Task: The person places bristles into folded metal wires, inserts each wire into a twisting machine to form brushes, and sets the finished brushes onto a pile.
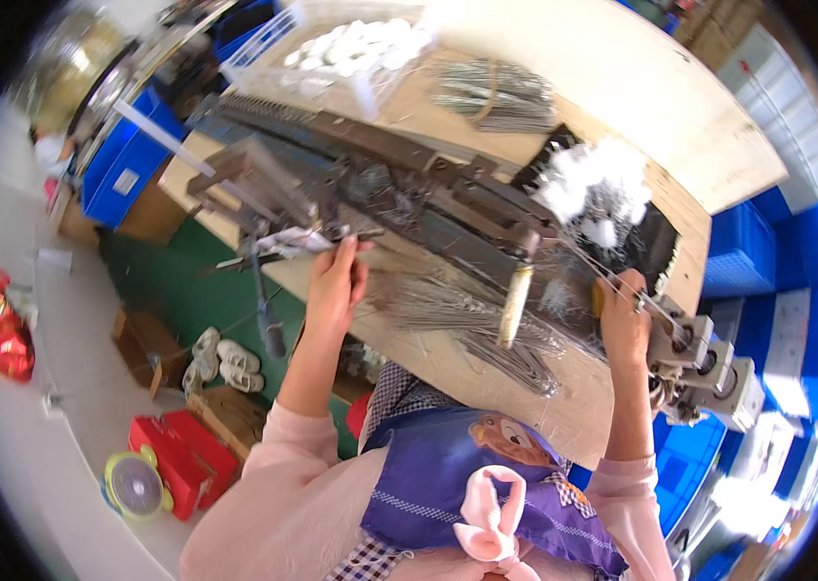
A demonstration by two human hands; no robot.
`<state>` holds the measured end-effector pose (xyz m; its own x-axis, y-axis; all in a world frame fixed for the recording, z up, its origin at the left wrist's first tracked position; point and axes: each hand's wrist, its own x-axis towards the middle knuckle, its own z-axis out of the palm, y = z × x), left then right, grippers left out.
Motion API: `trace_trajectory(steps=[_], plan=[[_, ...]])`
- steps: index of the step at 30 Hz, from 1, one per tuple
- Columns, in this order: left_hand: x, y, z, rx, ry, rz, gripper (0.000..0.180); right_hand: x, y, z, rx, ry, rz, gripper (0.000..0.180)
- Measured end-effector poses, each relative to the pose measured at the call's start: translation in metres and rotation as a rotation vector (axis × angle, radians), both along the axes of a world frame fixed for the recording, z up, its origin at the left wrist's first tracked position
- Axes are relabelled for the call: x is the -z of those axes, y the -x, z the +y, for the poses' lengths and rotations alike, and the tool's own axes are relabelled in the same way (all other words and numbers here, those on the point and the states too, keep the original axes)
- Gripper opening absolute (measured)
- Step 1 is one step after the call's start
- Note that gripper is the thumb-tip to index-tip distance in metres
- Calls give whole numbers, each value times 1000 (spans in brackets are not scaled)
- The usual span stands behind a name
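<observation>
Left hand: your left hand (333, 286) is at the near edge of the metal machine (409, 208), thumb and forefinger drawn together at a small metal end; whether they pinch it, I cannot tell.
Right hand: your right hand (625, 315) has its fingers curled beside the thin metal rods (588, 261); a yellow piece (597, 299) shows at its left edge, but I cannot tell how firmly it is gripped.
Machine: beyond your left hand, running obliquely across the wooden bench (564, 416) toward your right hand.
White wrapping: just beyond and left of your left hand, around a machine part.
Lever: the grey-handled lever (270, 329) hangs left of your left hand.
Pale handle: the worn pale handle (515, 305) stands between your hands, nearer the right.
Loose wires: the wire pile (448, 302) lies right of your left hand.
White fluff: the fluffy heap (588, 184) sits beyond your right hand.
Metal fixture: the blocky fixture (709, 368) stands right of your right hand.
</observation>
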<state>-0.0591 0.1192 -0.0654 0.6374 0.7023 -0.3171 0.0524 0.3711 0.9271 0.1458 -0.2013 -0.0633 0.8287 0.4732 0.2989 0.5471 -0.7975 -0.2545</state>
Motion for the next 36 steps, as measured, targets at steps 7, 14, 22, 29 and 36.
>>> trace_trajectory(steps=[7,14,22,29,36], plan=[[-23,-14,-66,-78,-106,-243,31,0,17,-9,28,284,139,24],[-89,-111,-175,1055,546,-188,22,-9,25,-20,-160,-37,270,18],[-63,-109,-172,459,366,-224,25,-112,71,-35,-379,-72,410,9],[-65,-113,-181,423,324,-203,26,-99,-18,39,-540,-81,223,8],[-67,-103,-177,401,345,-224,25,-118,-13,35,-531,-288,606,21]])
